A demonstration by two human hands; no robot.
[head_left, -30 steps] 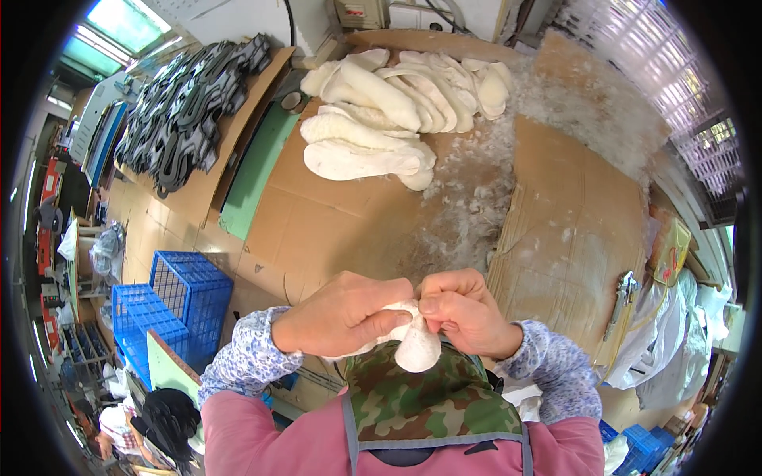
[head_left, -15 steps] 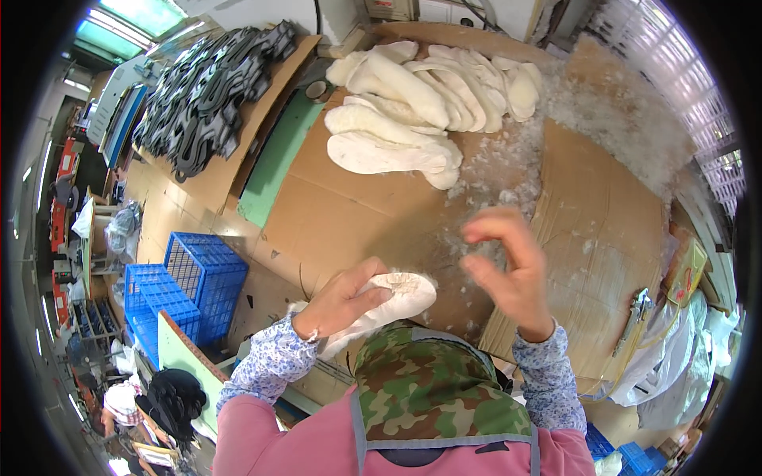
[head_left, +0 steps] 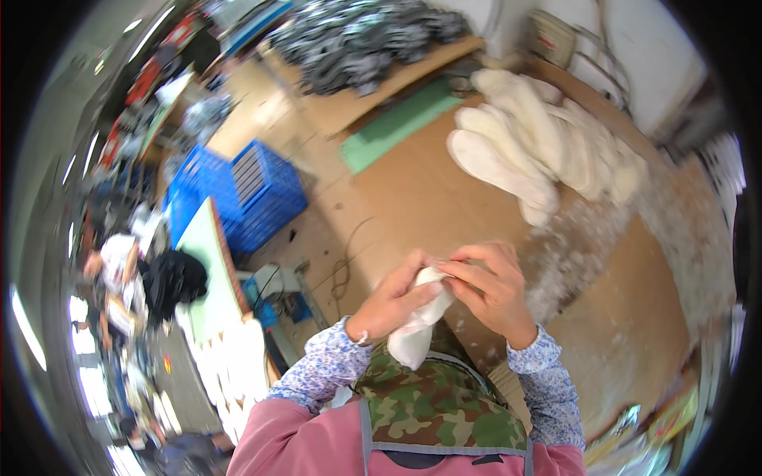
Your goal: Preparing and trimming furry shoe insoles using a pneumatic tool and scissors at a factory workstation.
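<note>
In front of my chest a white sock-shaped liner (head_left: 413, 337) hangs tilted, its lower end near my camouflage apron. My left hand (head_left: 391, 301) is closed around its middle, thumb across the front. At the upper end, the fingers of my right hand (head_left: 492, 292) are pinched together on the liner's edge; their tips are partly hidden. Beyond my hands, a heap of similar cream, fleecy liners (head_left: 548, 143) lies on the cardboard-covered table (head_left: 413, 198).
Loose white fluff (head_left: 567, 266) is scattered right of my hands. Blue plastic crates (head_left: 270, 194) stand at the left, near a pale green board (head_left: 210, 254). A pile of dark grey pieces (head_left: 357, 47) rests on a far board. Other people are at the far left.
My right hand has come in from the right and taken hold of the liner's upper end. The liner has turned more upright. The view has swung left.
</note>
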